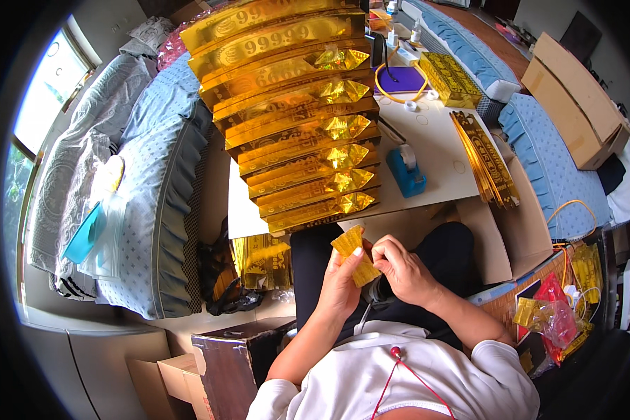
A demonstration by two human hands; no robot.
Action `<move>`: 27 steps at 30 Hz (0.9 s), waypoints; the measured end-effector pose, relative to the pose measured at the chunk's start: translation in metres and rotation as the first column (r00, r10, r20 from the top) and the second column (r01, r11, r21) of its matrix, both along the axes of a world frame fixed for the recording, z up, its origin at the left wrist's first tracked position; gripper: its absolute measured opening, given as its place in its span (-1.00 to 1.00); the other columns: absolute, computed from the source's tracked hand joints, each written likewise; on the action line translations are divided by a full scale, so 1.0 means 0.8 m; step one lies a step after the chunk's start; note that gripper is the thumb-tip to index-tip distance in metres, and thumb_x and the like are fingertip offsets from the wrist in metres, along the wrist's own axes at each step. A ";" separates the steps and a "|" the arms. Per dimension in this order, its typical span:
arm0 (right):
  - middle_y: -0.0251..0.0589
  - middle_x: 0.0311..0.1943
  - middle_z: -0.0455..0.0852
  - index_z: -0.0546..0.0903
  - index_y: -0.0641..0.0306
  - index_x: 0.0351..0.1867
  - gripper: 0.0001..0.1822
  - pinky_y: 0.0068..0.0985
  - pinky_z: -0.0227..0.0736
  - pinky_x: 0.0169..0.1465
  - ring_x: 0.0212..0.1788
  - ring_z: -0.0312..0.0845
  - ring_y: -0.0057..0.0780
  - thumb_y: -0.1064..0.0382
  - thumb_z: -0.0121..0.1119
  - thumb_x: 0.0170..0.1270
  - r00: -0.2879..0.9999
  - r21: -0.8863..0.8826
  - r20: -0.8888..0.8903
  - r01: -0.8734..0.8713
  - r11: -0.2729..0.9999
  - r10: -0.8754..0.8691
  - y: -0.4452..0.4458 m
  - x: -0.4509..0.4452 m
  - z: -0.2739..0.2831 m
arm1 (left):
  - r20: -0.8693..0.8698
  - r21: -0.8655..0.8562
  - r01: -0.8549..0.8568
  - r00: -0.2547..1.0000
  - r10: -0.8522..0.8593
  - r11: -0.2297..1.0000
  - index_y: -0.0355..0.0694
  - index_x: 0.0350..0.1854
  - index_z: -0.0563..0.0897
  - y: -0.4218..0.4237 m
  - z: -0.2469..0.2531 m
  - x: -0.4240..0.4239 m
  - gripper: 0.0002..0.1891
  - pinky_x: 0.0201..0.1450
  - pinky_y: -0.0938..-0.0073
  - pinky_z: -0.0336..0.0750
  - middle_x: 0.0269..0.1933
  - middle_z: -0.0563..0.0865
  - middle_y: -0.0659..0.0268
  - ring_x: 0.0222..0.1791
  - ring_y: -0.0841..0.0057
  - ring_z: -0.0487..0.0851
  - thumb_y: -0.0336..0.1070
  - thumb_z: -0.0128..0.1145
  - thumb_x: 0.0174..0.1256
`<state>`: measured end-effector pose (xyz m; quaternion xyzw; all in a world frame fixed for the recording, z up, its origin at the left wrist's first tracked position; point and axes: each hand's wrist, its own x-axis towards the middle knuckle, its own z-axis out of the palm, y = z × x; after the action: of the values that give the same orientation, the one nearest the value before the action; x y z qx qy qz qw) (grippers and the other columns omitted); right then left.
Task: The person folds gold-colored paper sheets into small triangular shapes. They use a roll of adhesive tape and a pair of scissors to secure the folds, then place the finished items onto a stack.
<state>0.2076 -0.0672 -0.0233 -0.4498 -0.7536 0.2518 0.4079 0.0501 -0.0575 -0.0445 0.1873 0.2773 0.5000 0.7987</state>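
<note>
A folded piece of gold paper point(358, 258), pinched at its middle and flared at both ends, is held between the thumb and fingers of my left hand point(343, 275). At its right side is my right hand point(399, 268), its fingers curled close to the paper; whether they grip its edge cannot be told. Beyond my hands a tall stack of gold foil paper strips point(289, 152) rises over the table, with shiny gold folded ornaments point(346, 155) lined up along its right part.
On the white table point(436, 131) stand a blue tape dispenser point(407, 170), a fan of gold strips point(483, 157) and a gold box point(449, 79). An open cardboard box point(525, 220) is at the right, a black plastic bag point(226, 289) at the left, and a dark box point(226, 362) below.
</note>
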 end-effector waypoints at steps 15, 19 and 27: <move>-0.22 -0.34 0.66 0.58 0.24 -0.25 -0.80 -0.43 0.58 -0.34 -0.37 0.69 -0.22 0.38 0.40 0.17 0.984 0.052 -0.008 0.179 0.983 -0.179 -0.006 -0.009 0.006 | -0.106 0.080 -0.093 0.989 0.101 0.992 -0.15 0.34 0.45 -0.006 -0.005 0.000 -0.51 0.24 0.42 0.43 0.08 0.63 0.37 0.11 0.55 0.58 -0.43 0.21 0.38; -0.29 -0.33 0.65 0.56 0.19 -0.25 -0.83 -0.33 0.56 -0.38 -0.37 0.69 -0.21 0.29 0.34 0.23 0.978 0.136 0.107 0.167 0.977 -0.182 -0.003 -0.004 -0.001 | -0.070 0.088 -0.073 0.994 0.079 0.993 -0.16 0.34 0.41 -0.008 -0.003 -0.001 -0.56 0.31 0.40 0.37 0.14 0.58 0.33 0.18 0.51 0.53 -0.41 0.11 0.43; -0.15 -0.22 0.59 0.44 0.23 -0.14 -0.82 -0.20 0.53 -0.33 -0.33 0.64 -0.03 0.46 0.16 0.29 0.977 0.077 0.157 0.137 0.988 -0.148 -0.011 -0.005 -0.012 | -0.096 0.122 0.015 0.995 -0.003 0.992 -0.14 0.35 0.38 -0.008 -0.017 -0.002 -0.55 0.32 0.31 0.39 0.16 0.58 0.31 0.22 0.46 0.53 -0.33 0.12 0.46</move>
<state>0.2037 -0.0761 -0.0333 -0.5081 -0.7578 0.1598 0.3769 0.0483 -0.0642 -0.0580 0.2609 0.2831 0.5030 0.7738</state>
